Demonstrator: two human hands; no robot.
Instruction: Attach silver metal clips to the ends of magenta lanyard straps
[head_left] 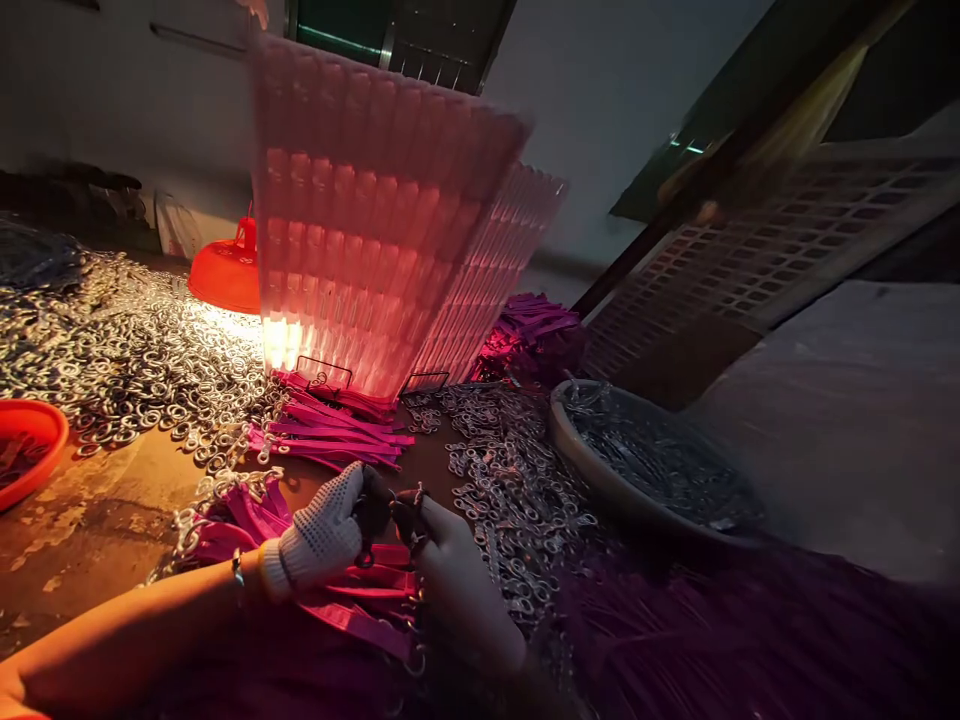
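My left hand (326, 530), in a white dotted glove with dark fingertips, is closed in a pinch at the centre of the head view. Facing it closely, my right hand (454, 565) is also pinched, with dark-covered fingertips. Small dark metal bits show at the fingertips, but what each hand holds is too dark to make out. Beneath and beside the hands lie pink straps (352, 615) with metal hooks at their ends. Another bundle of pink straps (337, 425) sits just beyond.
Loose metal rings and hooks (135, 340) are heaped at left under a red lamp (225, 275). More metal clasps (517, 490) spread to the right, beside a basin (645, 460) of metal parts. Tall translucent ribbed panels (360, 220) stand behind. A red bowl (45, 430) is at left.
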